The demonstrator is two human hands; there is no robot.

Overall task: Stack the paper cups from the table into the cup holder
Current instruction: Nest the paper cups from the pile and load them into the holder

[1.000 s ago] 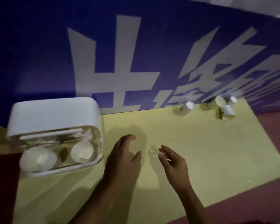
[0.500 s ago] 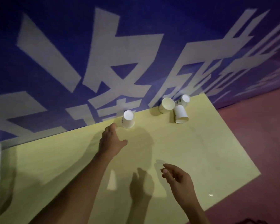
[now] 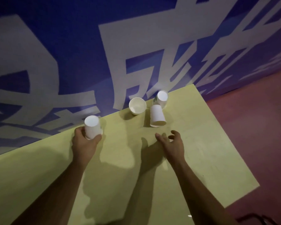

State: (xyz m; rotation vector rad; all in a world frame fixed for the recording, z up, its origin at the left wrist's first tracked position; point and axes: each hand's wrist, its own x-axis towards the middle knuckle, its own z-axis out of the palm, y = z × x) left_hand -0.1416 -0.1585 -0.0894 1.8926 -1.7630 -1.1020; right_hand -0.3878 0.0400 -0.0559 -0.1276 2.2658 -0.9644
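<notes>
Your left hand (image 3: 83,143), only reaching half a second ago, now grips an upside-down paper cup (image 3: 92,127) left of centre at the far edge of the yellow desk (image 3: 201,159). Your right hand (image 3: 173,143) hangs open and empty, near a cup on its side (image 3: 157,116). The pickup looks begun, and the cup holder has left view. Beyond, two more cups (image 3: 137,106) sit by a blue banner (image 3: 71,46). There is reddish floor (image 3: 258,127) at the right.

Along the far edge of the table (image 3: 206,159), a deep blue banner (image 3: 68,38) printed with huge white characters (image 3: 113,51), blurred and slanting. Past the right edge, a reddish-brown floor (image 3: 263,130). Off the near right corner, something dark and cord-like (image 3: 253,219), too dim to identify. Near the front edge, a small bright fleck (image 3: 189,216).
</notes>
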